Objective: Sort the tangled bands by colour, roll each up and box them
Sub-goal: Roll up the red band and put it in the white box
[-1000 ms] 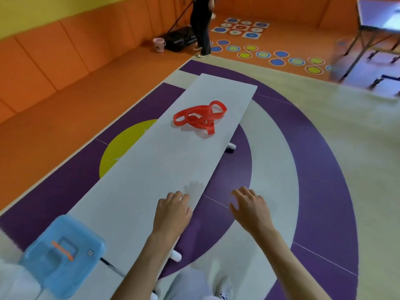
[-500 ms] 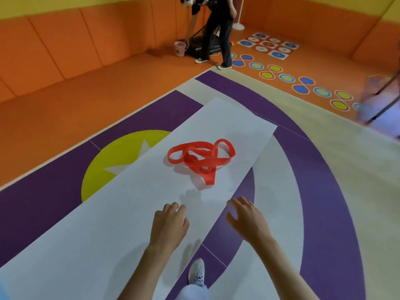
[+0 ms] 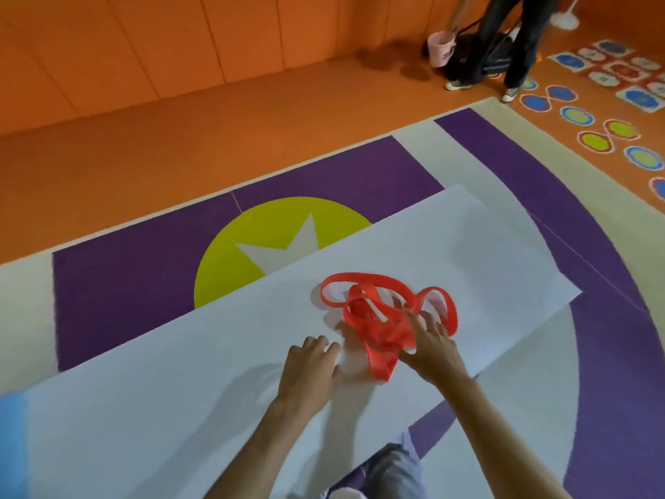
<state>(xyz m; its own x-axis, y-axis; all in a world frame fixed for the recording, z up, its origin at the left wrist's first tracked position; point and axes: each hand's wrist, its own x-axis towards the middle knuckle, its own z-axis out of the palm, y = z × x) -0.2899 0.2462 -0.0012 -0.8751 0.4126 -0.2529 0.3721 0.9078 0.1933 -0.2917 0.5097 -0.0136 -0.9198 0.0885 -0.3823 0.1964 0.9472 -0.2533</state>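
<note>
Red bands (image 3: 381, 318) in one tangle on the white counter (image 3: 180, 372), toward its far end and nearer the right long edge than the left. Several loops standing up off the surface, one narrow loop trailing back toward the near end.

Right hand (image 3: 431, 351) laid on the tangle, fingers (image 3: 436, 329) spread and fairly straight over the strands, nothing clenched. Left hand (image 3: 309, 372) just beside the trailing loop, knuckles up, fingers (image 3: 312, 345) loosely curled, grasping nothing.

Blue blur (image 3: 10, 444) at the counter's near left edge, too smeared to name. Beyond the far end, on the orange floor (image 3: 180, 138), another person's legs (image 3: 503, 37) beside a pink bucket (image 3: 442, 48).
</note>
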